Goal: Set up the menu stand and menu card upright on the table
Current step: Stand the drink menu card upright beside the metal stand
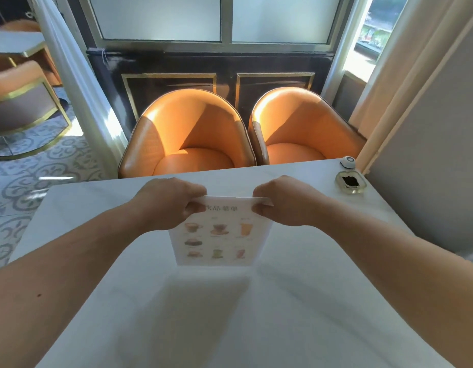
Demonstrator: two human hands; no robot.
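Note:
A white menu card printed with drink pictures stands roughly upright in the middle of the pale table, its bottom edge on the tabletop. It seems to sit in a clear stand, though I cannot make the stand out apart from the card. My left hand pinches the card's top left corner. My right hand pinches the top right corner. The printed face is turned toward me.
A glass ashtray and a small round white call button sit at the table's far right corner. Two orange tub chairs stand beyond the far edge. A grey wall borders the right side.

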